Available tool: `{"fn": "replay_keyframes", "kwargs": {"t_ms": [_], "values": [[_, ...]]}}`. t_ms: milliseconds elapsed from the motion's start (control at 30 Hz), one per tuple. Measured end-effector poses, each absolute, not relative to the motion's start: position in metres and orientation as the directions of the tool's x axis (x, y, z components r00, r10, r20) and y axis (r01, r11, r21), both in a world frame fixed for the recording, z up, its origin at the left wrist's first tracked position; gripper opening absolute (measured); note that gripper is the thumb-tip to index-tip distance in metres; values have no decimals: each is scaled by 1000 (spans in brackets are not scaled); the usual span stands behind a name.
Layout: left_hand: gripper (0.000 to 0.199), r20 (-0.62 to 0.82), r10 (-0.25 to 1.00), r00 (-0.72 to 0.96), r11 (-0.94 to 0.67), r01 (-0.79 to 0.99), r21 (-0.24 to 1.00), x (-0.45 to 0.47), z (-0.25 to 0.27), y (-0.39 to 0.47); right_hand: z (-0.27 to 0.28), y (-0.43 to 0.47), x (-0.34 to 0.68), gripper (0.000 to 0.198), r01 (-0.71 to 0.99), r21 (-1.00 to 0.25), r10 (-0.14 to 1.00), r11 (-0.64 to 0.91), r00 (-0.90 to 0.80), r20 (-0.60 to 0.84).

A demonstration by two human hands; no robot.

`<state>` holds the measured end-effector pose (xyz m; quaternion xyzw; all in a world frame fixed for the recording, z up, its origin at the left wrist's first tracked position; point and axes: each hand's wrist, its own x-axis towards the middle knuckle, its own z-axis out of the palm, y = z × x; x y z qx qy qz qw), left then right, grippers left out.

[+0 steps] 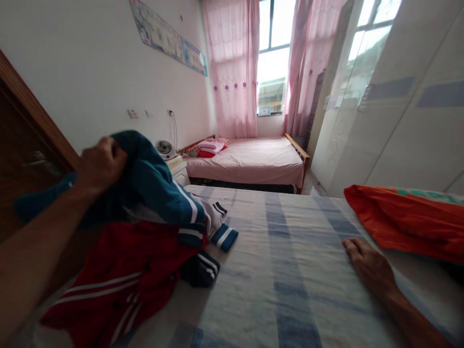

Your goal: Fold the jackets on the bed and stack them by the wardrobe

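At the left, my left hand [103, 162] is closed on a teal jacket [155, 179] and holds part of it up above the bed. The jacket's sleeve has a white stripe and hangs toward the sheet. Beneath it lies a red garment [119, 275] with white stripes, beside a dark striped cuff [201, 268] and a pale sleeve with a teal cuff [224, 237]. My right hand [369, 266] rests back up on the checked sheet [246, 270], fingers loosely bent and holding nothing. Near it is an orange cloth item [406, 222].
Beyond this bed stands another with a pink sheet [250, 164] and folded bedding [210, 147]. A small fan [166, 149] sits on a white bedside cabinet [179, 171]. White wardrobe doors [391, 130] line the right side; a brown door [25, 150] is at the left.
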<state>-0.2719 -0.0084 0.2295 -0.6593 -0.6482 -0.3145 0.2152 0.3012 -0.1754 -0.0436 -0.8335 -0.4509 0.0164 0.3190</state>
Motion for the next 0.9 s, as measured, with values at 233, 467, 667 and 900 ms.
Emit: {"fn": "replay_keyframes", "kwargs": {"t_ms": [233, 467, 667, 900], "values": [[30, 396, 918, -32, 51, 998, -37, -273, 156, -46, -41, -176, 299, 35, 739, -552, 768, -385, 588, 251], [31, 389, 868, 310, -221, 941, -257, -216, 98, -76, -46, -176, 303, 34, 743, -557, 766, -370, 584, 270], [29, 336, 696, 635, -666, 746, -31, -148, 50, -81, -35, -177, 292, 34, 733, -580, 764, -355, 585, 272], [35, 261, 564, 783, -813, 582, 9, -105, -30, -77, -23, -181, 288, 26, 738, -594, 781, -320, 561, 275]]}}
